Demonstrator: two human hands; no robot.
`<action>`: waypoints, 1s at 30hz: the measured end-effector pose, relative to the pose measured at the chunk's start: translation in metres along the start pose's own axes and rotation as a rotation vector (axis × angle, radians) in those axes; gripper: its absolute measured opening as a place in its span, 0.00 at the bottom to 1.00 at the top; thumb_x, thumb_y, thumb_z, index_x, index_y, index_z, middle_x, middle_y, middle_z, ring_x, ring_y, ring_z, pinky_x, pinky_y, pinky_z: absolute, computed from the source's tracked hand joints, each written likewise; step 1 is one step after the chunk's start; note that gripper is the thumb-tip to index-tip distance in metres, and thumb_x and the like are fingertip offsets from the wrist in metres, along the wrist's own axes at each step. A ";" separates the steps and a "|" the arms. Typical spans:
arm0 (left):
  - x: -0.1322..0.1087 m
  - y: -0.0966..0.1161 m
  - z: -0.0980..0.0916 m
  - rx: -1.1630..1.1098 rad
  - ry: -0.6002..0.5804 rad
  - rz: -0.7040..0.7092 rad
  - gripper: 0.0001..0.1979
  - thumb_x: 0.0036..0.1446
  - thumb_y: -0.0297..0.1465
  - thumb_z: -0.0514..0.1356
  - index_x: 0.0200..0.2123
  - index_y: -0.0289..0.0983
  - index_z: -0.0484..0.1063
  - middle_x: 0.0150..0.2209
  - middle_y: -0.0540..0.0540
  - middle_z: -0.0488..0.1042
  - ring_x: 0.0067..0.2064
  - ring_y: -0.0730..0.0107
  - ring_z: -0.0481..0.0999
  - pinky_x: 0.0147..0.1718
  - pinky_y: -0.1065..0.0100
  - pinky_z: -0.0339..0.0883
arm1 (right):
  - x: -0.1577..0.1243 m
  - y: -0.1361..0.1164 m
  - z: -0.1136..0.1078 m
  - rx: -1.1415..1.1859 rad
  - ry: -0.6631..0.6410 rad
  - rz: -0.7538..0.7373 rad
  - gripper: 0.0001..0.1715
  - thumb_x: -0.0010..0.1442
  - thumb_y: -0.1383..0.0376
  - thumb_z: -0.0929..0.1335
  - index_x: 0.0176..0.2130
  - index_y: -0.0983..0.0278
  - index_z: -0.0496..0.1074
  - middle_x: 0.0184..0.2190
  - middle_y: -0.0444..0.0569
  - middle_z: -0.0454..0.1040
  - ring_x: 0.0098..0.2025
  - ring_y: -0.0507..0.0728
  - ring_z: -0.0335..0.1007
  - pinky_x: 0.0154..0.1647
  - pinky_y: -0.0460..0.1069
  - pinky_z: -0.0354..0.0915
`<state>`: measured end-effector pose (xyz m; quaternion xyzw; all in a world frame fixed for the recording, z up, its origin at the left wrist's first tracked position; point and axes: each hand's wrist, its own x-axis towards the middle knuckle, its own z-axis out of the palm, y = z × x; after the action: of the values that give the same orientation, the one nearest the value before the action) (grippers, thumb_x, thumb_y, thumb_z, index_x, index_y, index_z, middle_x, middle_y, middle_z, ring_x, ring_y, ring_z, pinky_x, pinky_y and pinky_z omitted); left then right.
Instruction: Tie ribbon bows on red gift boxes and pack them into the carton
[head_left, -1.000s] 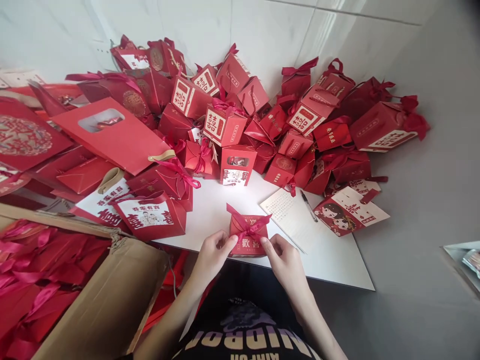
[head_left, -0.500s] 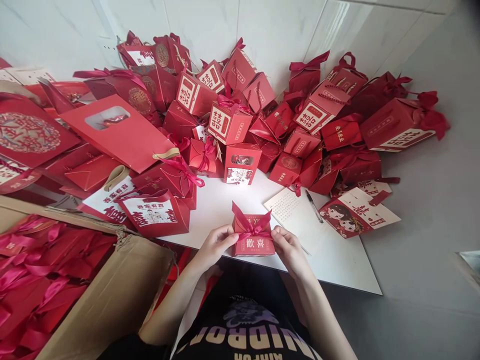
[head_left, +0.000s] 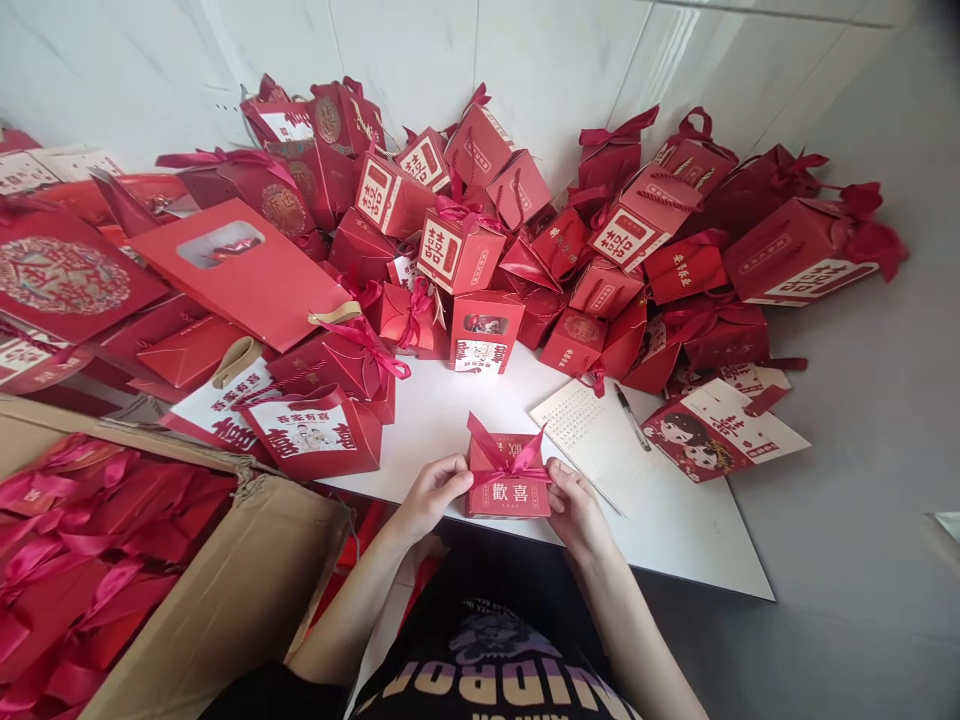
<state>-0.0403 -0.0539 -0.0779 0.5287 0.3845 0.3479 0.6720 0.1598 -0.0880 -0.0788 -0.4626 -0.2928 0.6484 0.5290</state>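
A small red gift box (head_left: 508, 491) with a pink ribbon bow on top stands at the near edge of a white board (head_left: 450, 420). My left hand (head_left: 431, 492) grips the box's left side with fingers curled at the ribbon. On the right side my right hand (head_left: 571, 502) is closed against the box in the same way, fingertips by the bow. White characters show on the box's front face.
A big heap of red gift boxes and bags (head_left: 480, 230) fills the back against the wall. A cardboard carton (head_left: 210, 590) of flat red boxes with ribbons sits at left. A sheet of paper (head_left: 592, 430) with a pen (head_left: 631, 415) lies right of the box.
Both hands went from pinching the ribbon ends on top to holding the box by its sides. The box turned so its front label faces me.
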 end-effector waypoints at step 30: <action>0.001 0.023 -0.006 0.340 0.424 0.265 0.12 0.58 0.39 0.51 0.33 0.38 0.68 0.37 0.46 0.74 0.45 0.63 0.73 0.50 0.61 0.63 | -0.069 0.021 0.052 -0.503 -0.576 0.106 0.29 0.57 0.44 0.61 0.30 0.67 0.71 0.13 0.44 0.68 0.11 0.47 0.59 0.11 0.41 0.52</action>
<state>-0.0467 -0.0460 -0.0560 0.5947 0.4966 0.4659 0.4274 0.1042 -0.1539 -0.0564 -0.3914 -0.5549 0.6862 0.2608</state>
